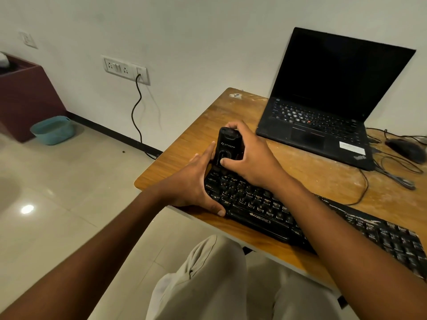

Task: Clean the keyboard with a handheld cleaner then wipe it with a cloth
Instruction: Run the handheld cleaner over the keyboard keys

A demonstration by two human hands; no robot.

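Black keyboard [300,218] lies diagonally along the near edge of the wooden surface [191,135], its left end close to the surface's left corner. Handheld cleaner [226,144], black, stands upright with its lower end on the keyboard's upper-left corner keys. Right hand [249,155] grips the cleaner from the right side: fingers curled over its top and far side, thumb pressed on the front face low down. Left hand [196,183] steadies the keyboard's left end; thumb hooked over the front edge, fingers extended upward with the tips touching the cleaner's left side. Open laptop [323,125], screen dark, sits further back on the surface, well apart from the keyboard. A black mouse [404,148] and loose cables [392,174] lie to the right of the laptop. On the floor to the left stands a teal basket [53,129]; a wall socket panel [126,69] has a dark cord hanging from it.
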